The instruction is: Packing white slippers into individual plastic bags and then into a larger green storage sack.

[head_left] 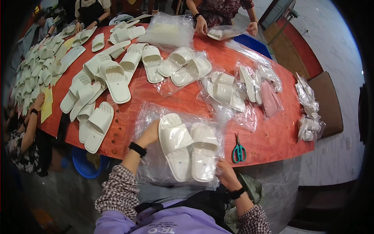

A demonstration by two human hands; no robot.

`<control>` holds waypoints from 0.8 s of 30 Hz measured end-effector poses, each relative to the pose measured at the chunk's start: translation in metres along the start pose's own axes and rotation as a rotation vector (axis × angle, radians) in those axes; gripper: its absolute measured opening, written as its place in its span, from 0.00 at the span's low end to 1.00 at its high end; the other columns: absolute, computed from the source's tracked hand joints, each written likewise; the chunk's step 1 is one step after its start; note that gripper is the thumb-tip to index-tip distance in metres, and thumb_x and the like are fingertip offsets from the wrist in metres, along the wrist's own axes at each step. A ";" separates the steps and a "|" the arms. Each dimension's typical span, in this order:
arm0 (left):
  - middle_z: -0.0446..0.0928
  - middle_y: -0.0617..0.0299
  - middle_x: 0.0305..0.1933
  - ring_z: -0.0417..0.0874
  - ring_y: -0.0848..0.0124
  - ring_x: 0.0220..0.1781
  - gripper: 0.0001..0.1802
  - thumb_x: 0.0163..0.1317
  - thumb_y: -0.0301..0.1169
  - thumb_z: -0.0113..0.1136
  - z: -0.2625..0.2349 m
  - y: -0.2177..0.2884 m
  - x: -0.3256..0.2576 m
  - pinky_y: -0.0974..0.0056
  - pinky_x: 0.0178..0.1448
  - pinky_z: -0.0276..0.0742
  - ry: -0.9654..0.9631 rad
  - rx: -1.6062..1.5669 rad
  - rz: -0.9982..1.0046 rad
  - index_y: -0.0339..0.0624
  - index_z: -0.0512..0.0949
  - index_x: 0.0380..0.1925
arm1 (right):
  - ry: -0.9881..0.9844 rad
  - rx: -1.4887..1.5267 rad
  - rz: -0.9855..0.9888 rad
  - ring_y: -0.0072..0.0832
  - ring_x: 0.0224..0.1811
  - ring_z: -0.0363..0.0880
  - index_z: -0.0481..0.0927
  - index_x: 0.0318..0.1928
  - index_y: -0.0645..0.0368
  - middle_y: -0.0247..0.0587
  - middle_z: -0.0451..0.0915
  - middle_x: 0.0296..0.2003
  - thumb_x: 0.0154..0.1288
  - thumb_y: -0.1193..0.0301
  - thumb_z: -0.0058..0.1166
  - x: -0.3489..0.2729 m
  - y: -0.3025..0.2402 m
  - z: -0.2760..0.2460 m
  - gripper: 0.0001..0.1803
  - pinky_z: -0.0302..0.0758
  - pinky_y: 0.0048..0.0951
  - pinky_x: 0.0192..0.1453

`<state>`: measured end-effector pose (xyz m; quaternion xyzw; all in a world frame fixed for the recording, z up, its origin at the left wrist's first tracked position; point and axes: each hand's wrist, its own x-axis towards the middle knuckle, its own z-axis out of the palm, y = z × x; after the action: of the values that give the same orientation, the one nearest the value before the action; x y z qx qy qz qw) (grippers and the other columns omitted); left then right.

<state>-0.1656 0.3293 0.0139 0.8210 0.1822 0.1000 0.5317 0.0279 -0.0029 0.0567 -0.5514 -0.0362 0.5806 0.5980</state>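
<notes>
In front of me are two white slippers, side by side with toes pointing away. The right slipper (204, 154) has a shiny clear film over it; the left slipper (175, 144) lies tilted against it. My left hand (150, 133) is closed at the left slipper's outer edge, its fingertips hidden behind the sole. Down by the right slipper's heel, my right hand (227, 173) pinches the edge of the clear plastic bag (217, 177). More flat clear bags (146, 163) lie beneath, at the table's near edge.
Teal-handled scissors (239, 152) lie right of my hands on the red table (272, 144). Loose slippers (115, 80) pile up to the left, bagged pairs (226, 91) beyond. A blue basin (87, 163) stands below the table. Other people work around it; one holds a bagged slipper (224, 33).
</notes>
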 end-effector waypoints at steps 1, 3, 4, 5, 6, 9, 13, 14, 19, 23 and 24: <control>0.78 0.59 0.53 0.80 0.70 0.46 0.19 0.73 0.37 0.44 -0.007 0.001 -0.005 0.65 0.48 0.78 -0.009 0.002 0.000 0.40 0.72 0.57 | 0.030 -0.007 0.098 0.26 0.47 0.79 0.71 0.58 0.62 0.36 0.78 0.49 0.74 0.66 0.44 -0.002 0.003 0.005 0.18 0.79 0.32 0.49; 0.79 0.64 0.48 0.79 0.75 0.39 0.20 0.73 0.42 0.45 -0.017 0.007 -0.013 0.67 0.43 0.77 0.055 -0.529 -0.549 0.44 0.71 0.58 | -0.001 0.012 0.150 0.24 0.45 0.79 0.71 0.58 0.61 0.35 0.78 0.47 0.74 0.65 0.44 -0.006 0.004 0.012 0.18 0.80 0.32 0.47; 0.78 0.65 0.46 0.76 0.80 0.37 0.23 0.74 0.45 0.43 -0.015 0.017 -0.019 0.69 0.40 0.75 0.069 -0.686 -0.592 0.47 0.67 0.62 | 0.000 0.014 0.164 0.24 0.44 0.80 0.71 0.59 0.61 0.34 0.78 0.46 0.74 0.64 0.44 -0.012 -0.005 0.024 0.19 0.80 0.31 0.47; 0.78 0.65 0.46 0.76 0.80 0.37 0.23 0.74 0.45 0.43 -0.016 0.022 -0.021 0.69 0.40 0.75 0.066 -0.684 -0.597 0.47 0.67 0.62 | 0.002 0.016 0.177 0.23 0.42 0.80 0.71 0.59 0.60 0.34 0.79 0.45 0.74 0.63 0.45 -0.016 -0.009 0.030 0.19 0.80 0.30 0.46; 0.77 0.63 0.50 0.77 0.77 0.42 0.24 0.73 0.43 0.45 -0.017 0.028 -0.022 0.68 0.43 0.76 0.047 -0.840 -0.579 0.48 0.62 0.66 | 0.005 0.022 0.177 0.23 0.42 0.80 0.71 0.59 0.60 0.34 0.79 0.45 0.74 0.63 0.45 -0.015 -0.004 0.021 0.19 0.80 0.30 0.46; 0.72 0.58 0.58 0.77 0.71 0.51 0.32 0.70 0.37 0.50 -0.016 0.075 -0.023 0.66 0.47 0.77 0.012 -0.922 -0.477 0.50 0.52 0.71 | 0.023 0.165 0.102 0.24 0.41 0.81 0.71 0.60 0.59 0.34 0.80 0.45 0.74 0.62 0.43 -0.014 0.008 0.004 0.20 0.81 0.30 0.45; 0.63 0.51 0.67 0.74 0.65 0.59 0.49 0.61 0.28 0.61 0.000 0.083 -0.029 0.64 0.52 0.77 0.081 -0.649 -0.338 0.51 0.41 0.75 | -0.081 -0.053 0.159 0.27 0.48 0.78 0.67 0.64 0.60 0.39 0.77 0.49 0.74 0.57 0.43 -0.040 -0.021 0.034 0.26 0.81 0.32 0.45; 0.61 0.48 0.68 0.74 0.65 0.58 0.52 0.58 0.26 0.63 0.001 0.091 -0.031 0.65 0.52 0.77 0.087 -0.544 -0.471 0.52 0.40 0.75 | -0.042 -0.159 0.149 0.27 0.50 0.77 0.64 0.66 0.60 0.41 0.76 0.52 0.74 0.55 0.43 -0.044 -0.019 0.032 0.28 0.80 0.33 0.47; 0.67 0.52 0.58 0.78 0.67 0.49 0.49 0.56 0.17 0.57 0.019 0.036 -0.054 0.68 0.47 0.77 0.099 -0.432 -0.263 0.47 0.42 0.74 | -0.001 -0.532 -0.133 0.27 0.53 0.76 0.62 0.68 0.63 0.43 0.73 0.57 0.72 0.64 0.49 -0.073 -0.056 -0.009 0.29 0.75 0.28 0.54; 0.68 0.58 0.50 0.76 0.72 0.45 0.47 0.57 0.17 0.54 0.014 0.063 -0.058 0.68 0.47 0.76 0.132 -0.393 -0.181 0.52 0.45 0.75 | 0.231 -0.528 -0.109 0.29 0.50 0.81 0.74 0.56 0.66 0.41 0.78 0.51 0.74 0.64 0.45 -0.154 -0.114 -0.043 0.20 0.79 0.28 0.52; 0.68 0.57 0.52 0.75 0.70 0.46 0.44 0.58 0.17 0.52 0.008 0.080 -0.061 0.67 0.50 0.75 0.155 -0.320 -0.204 0.51 0.49 0.74 | 0.264 -0.586 -0.003 0.30 0.48 0.82 0.76 0.54 0.67 0.41 0.79 0.50 0.74 0.63 0.44 -0.176 -0.117 -0.058 0.20 0.79 0.28 0.50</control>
<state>-0.2030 0.2682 0.0845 0.6933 0.2868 0.1362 0.6470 0.0870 -0.1345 0.2211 -0.7707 -0.1248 0.4678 0.4143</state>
